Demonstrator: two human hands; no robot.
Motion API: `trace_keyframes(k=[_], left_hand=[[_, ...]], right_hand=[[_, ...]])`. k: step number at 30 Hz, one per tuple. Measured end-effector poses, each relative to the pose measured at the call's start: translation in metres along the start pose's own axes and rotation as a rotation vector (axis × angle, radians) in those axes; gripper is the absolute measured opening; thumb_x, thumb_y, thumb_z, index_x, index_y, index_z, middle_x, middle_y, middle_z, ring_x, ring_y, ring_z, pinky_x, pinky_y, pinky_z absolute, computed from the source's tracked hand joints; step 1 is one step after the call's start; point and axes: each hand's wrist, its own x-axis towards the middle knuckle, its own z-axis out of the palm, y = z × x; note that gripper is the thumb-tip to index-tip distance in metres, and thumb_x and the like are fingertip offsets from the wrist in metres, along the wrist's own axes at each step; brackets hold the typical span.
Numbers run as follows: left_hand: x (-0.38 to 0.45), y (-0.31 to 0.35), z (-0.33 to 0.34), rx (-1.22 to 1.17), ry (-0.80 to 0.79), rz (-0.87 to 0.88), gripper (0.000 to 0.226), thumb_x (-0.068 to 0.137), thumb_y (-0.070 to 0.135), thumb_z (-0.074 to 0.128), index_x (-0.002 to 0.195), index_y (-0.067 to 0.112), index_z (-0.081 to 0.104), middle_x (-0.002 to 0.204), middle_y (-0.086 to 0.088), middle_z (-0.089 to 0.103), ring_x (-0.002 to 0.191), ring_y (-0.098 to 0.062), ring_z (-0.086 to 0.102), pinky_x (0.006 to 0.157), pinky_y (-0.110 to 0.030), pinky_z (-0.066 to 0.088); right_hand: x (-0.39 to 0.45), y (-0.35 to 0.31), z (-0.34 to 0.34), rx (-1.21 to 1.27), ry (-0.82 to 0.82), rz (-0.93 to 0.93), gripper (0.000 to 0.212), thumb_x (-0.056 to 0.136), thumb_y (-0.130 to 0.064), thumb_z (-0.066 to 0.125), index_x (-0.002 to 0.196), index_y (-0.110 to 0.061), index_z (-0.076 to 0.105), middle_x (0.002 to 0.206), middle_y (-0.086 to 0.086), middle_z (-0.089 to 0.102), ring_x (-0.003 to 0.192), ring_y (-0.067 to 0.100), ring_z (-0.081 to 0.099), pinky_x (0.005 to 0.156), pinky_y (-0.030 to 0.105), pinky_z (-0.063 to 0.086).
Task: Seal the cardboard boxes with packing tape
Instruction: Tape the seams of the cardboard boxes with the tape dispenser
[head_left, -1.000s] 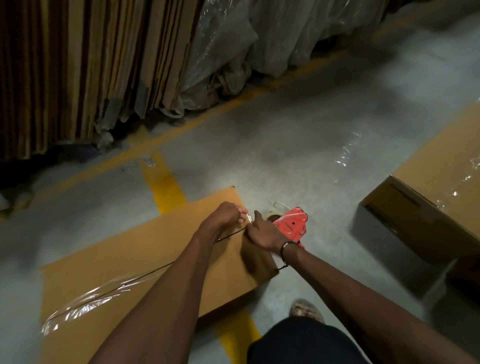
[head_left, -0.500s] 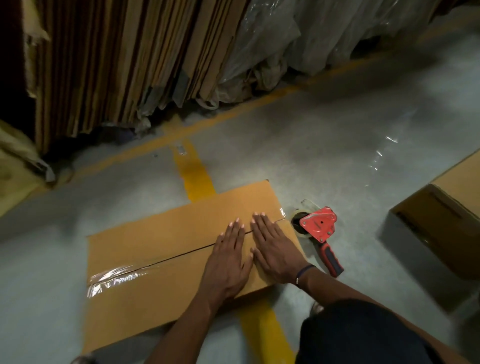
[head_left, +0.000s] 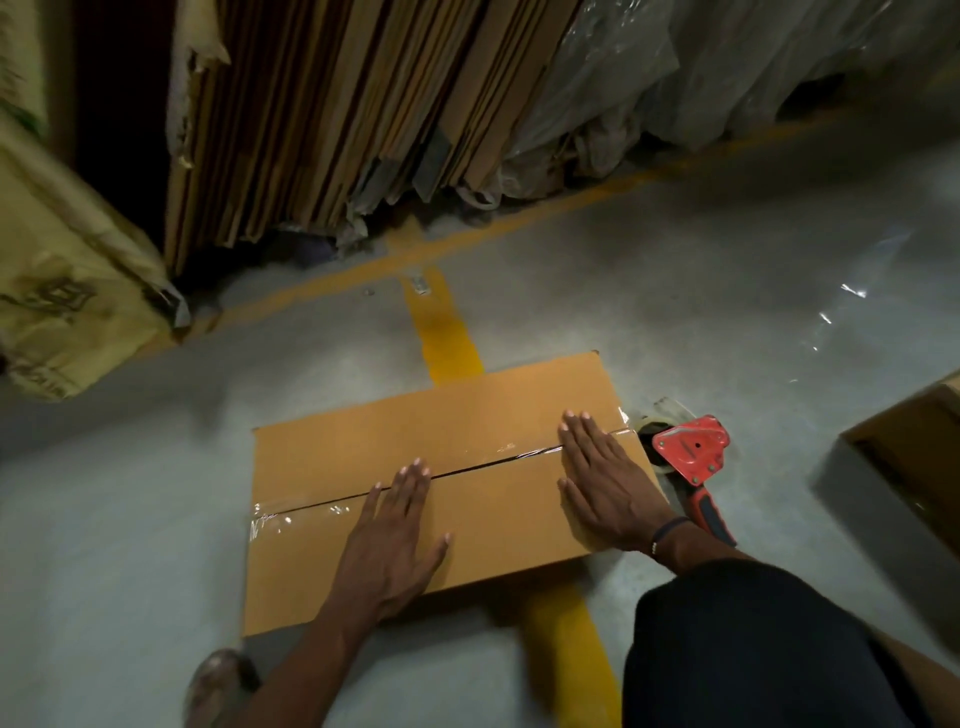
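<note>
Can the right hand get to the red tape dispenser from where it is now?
Probably yes. The right hand lies flat on the box near its right end, and the tape dispenser lies on the floor just beyond that end, with nothing between.

Both hands flat on box; tape dispenser right of box, on floor.

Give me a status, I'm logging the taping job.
Left hand and right hand flat on the box, pressing clear tape along the seam. Tape dispenser on the floor beside it. Nothing in the way.
</note>
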Motion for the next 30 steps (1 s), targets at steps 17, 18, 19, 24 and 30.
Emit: trace_keyframes(k=[17, 18, 19, 24, 30], left_hand=[[-0.063, -0.095, 0.007, -0.02, 0.037, -0.072, 0.086, 0.102, 0.072, 0.021, 0.166, 0.021, -0.005, 0.173, 0.007, -0.012, 0.159, -0.011, -0.007, 0.129, -0.046, 0.005], [-0.075, -0.108, 0.007, -0.014, 0.047, -0.078, 0.085, 0.102, 0.071, 0.024, 0.166, 0.02, 0.001, 0.174, 0.006, -0.008, 0.16, -0.012, -0.003, 0.128, -0.047, 0.007], [-0.081, -0.117, 0.007, -0.008, 0.048, -0.075, 0.084, 0.102, 0.069, 0.025, 0.166, 0.019, 0.004, 0.174, 0.006, -0.005, 0.16, -0.012, 0.0, 0.128, -0.047, 0.009], [-0.076, -0.108, 0.01, -0.123, 0.109, -0.181, 0.072, 0.106, 0.058, 0.019, 0.165, 0.017, 0.023, 0.173, 0.001, 0.013, 0.159, -0.014, 0.012, 0.128, -0.045, 0.02], [-0.061, -0.075, -0.001, -0.48, 0.443, -0.776, 0.088, 0.091, 0.059, 0.065, 0.155, 0.005, 0.035, 0.164, -0.014, 0.033, 0.149, -0.035, 0.035, 0.12, -0.052, 0.034]], right_hand=[[0.056, -0.101, 0.005, -0.129, -0.162, -0.358, 0.083, 0.104, -0.069, 0.015, 0.163, -0.016, -0.012, 0.17, 0.003, -0.02, 0.157, 0.018, -0.016, 0.126, 0.035, -0.006], [0.056, -0.102, 0.004, -0.136, -0.172, -0.357, 0.083, 0.105, -0.069, 0.015, 0.163, -0.017, -0.013, 0.169, 0.002, -0.02, 0.157, 0.018, -0.017, 0.126, 0.034, -0.007], [0.057, -0.103, 0.0, -0.139, -0.187, -0.354, 0.084, 0.104, -0.069, 0.016, 0.163, -0.017, -0.014, 0.169, 0.002, -0.021, 0.157, 0.018, -0.017, 0.126, 0.034, -0.007], [0.069, -0.109, -0.03, -0.242, -0.348, -0.386, 0.089, 0.103, -0.069, 0.031, 0.163, -0.018, -0.011, 0.169, 0.004, -0.018, 0.158, 0.021, -0.006, 0.13, 0.042, 0.011], [0.113, -0.145, -0.098, -0.529, -0.514, -0.584, 0.079, 0.107, -0.051, 0.043, 0.165, -0.011, 0.007, 0.172, 0.009, 0.012, 0.144, 0.03, 0.042, 0.115, 0.039, 0.037]])
